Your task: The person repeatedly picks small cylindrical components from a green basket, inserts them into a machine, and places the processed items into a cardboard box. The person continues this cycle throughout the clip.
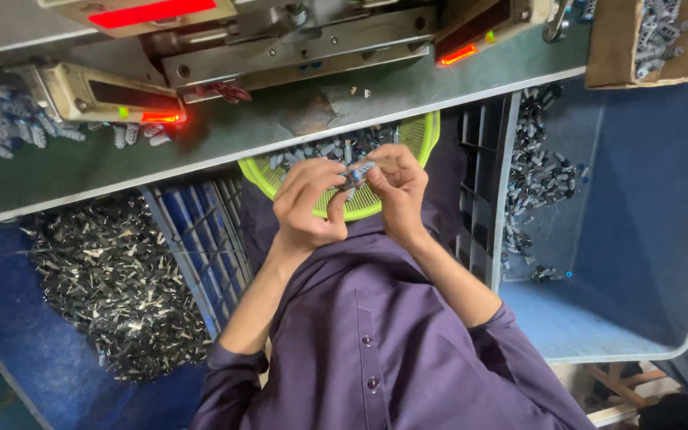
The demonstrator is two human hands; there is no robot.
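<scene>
Small grey parts (355, 173) are being pinched between your two hands just above a lime-green plastic basket (420, 135), which is sitting in your lap against the edge of the green-topped workbench (224, 139). Your left hand (306, 199) is curling its fingers (322, 169) around the cluster from one side, while your right hand (396, 187) is gripping it from the other, thumb and fingertips closing on the same pieces; exactly how many parts you are holding is too small to tell. More of the grey pieces are lying inside the basket behind your hands. You are wearing a purple button shirt (368, 334). To one side, a heap of dark metal pieces (113, 279) is filling a blue bin, and on the other, a large blue tub (639, 207) is holding a scatter of small grey and black parts (539, 171). Red indicator lights (162, 117) are glowing on the machine housings above the bench.
</scene>
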